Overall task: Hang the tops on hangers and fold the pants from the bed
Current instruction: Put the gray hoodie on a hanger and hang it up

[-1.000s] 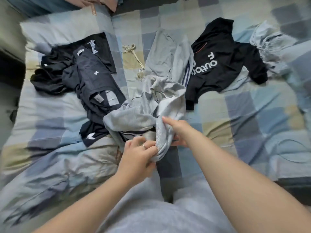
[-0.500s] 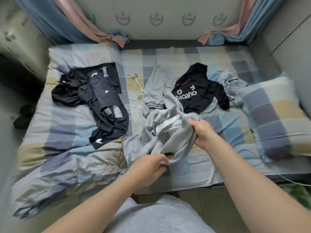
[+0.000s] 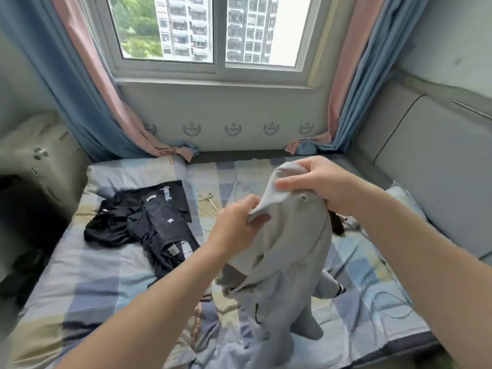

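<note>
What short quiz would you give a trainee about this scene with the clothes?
1. True or false: only one hand holds the grey garment.
2. The left hand grips the garment: A above the right hand; B below it; C nowhere.
3. Fill in: the black clothes lie on the bed, to the garment's ___.
Key: 1 false; 2 B; 3 left.

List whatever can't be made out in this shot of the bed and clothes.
Head view:
1. Black garment: nearly all hidden behind the grey garment.
2. Grey garment: bunched in the left hand and right hand, so top or pants is unclear.
3. White print on the black clothes: too small to read.
</note>
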Demonstrator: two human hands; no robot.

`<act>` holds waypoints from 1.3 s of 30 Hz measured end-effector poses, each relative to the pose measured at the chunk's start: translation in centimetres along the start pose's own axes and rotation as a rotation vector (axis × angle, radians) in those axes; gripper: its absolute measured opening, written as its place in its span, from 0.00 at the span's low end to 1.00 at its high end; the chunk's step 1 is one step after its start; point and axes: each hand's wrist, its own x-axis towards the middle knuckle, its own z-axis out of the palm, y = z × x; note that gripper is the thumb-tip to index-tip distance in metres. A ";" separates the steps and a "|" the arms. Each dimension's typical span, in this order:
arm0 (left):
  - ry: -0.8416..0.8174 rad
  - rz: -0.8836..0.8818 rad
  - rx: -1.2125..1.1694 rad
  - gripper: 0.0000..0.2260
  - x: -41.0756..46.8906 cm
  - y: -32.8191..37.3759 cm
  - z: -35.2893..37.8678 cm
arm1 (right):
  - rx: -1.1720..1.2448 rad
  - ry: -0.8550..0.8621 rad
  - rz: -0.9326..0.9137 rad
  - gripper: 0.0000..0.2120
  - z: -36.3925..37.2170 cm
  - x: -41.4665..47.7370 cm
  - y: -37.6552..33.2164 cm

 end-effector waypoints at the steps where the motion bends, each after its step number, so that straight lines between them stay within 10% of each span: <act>1: 0.047 -0.012 -0.119 0.03 0.3 0.5 -0.6 | -0.017 0.000 -0.028 0.15 -0.2 -0.2 -0.8; 12: 0.345 0.192 -0.370 0.13 7.4 9.6 -9.2 | -0.788 0.294 -0.254 0.28 -4.7 -0.4 -6.5; 16: 0.375 0.273 -0.351 0.14 10.6 14.8 -11.4 | -0.892 0.517 -0.534 0.05 -7.3 0.3 -8.2; 20: 0.447 0.354 -0.258 0.19 13.6 21.1 -14.0 | -0.851 0.606 -0.625 0.08 -11.5 1.3 -12.0; 33: 0.622 0.303 -0.218 0.24 19.1 29.7 -13.4 | -0.710 0.614 -0.403 0.08 -22.3 8.0 -8.8; 39: 0.772 0.103 -0.323 0.09 20.0 27.8 -12.5 | -0.709 0.553 -0.031 0.06 -27.9 9.9 1.5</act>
